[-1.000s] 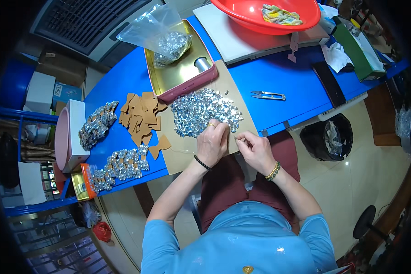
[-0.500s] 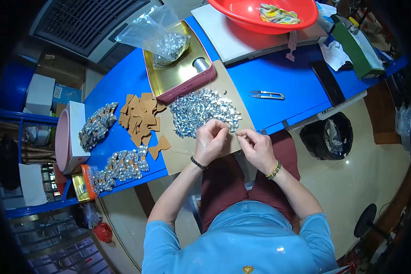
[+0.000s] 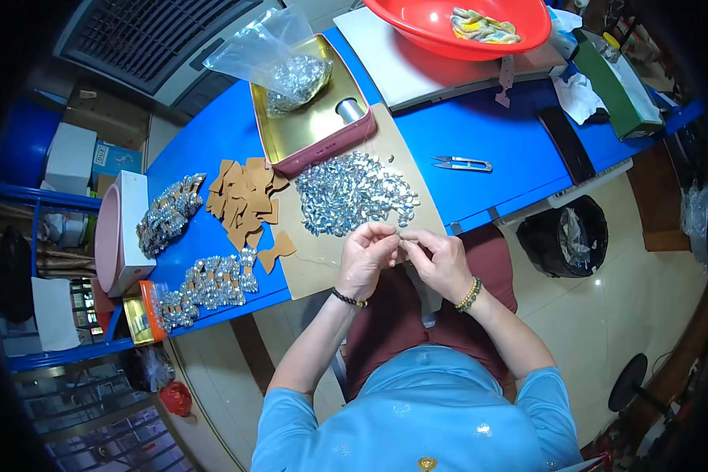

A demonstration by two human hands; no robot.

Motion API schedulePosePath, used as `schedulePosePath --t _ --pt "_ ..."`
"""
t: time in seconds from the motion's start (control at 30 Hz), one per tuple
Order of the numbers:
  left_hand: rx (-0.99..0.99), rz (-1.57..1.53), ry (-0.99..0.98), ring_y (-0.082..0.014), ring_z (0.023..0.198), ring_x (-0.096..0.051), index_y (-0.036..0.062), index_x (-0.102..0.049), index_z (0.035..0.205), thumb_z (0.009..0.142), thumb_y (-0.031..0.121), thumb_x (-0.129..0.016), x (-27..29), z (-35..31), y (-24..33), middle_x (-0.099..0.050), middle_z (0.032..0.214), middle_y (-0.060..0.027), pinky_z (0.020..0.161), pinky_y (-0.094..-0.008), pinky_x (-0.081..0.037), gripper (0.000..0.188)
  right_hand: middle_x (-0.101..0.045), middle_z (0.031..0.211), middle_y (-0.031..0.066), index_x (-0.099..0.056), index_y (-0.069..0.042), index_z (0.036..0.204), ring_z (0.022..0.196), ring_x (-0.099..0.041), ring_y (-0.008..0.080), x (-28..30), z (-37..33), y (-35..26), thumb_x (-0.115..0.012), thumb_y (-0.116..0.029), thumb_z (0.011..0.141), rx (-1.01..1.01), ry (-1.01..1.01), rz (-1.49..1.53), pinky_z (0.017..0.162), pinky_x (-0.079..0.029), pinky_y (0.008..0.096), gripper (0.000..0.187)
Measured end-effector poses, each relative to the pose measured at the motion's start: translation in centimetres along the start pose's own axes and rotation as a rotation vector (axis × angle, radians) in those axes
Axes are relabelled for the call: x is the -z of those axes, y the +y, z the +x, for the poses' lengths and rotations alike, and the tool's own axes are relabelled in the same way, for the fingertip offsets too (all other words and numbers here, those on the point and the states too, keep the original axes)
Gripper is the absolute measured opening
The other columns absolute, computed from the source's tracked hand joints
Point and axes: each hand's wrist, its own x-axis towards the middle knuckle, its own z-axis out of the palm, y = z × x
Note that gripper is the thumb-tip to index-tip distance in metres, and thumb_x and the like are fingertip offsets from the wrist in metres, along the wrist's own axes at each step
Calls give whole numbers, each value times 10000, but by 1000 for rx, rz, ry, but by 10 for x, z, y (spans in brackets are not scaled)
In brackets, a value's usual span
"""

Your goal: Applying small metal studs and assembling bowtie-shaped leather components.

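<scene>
At the near edge of the brown board, I see the person's two hands meeting above the lap. The left hand and the right hand both have thumb and fingers drawn together, their tips about touching; any piece between them is too small on my feed, so I cannot tell whether either one grasps something. Just beyond, I have silvery beads spread over the board. Past those sits a pink tin with a spool and a clear bag inside. Leftward I find heaped brown pieces; rightward, snips lie on the blue table.
</scene>
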Motion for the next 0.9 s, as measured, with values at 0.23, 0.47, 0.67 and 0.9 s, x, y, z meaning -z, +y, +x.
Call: schedulePosePath --t 0.23,0.47,0.67,0.9 --pt "-216 231 85 -64 596 -525 35 -546 889 812 35 -615 -4 -10 -5 -563 703 -16 525 -189 -426 103 -645 754 146 -644 -32 913 664 -650 262 3 0 -6 -583 -80 799 11 -29 -14 561 -501 314 138" --pt "-202 146 79 -80 603 -532 31 -527 919 819 34 -603 -2 -12 -6 -565 744 -21 519 -198 -430 126 -648 774 144 -646 -24 905 672 -650 262 2 -2 -7 -578 -69 796 18 -26 -11 568 -501 316 136" --pt "-121 -17 37 -107 613 -548 35 -476 1013 821 19 -587 4 -9 -5 -569 805 -37 513 -218 -445 222 -649 779 143 -649 -24 904 669 -649 264 1 -3 -8 -580 -68 796 7 -51 21 567 -500 316 135" --pt "-98 -64 3 -104 607 -545 39 -427 1072 812 25 -601 7 -9 -4 -573 800 -46 511 -215 -447 313 -647 768 147 -646 -22 898 652 -647 258 1 -4 -9 -578 -72 801 13 -52 6 555 -496 315 128"
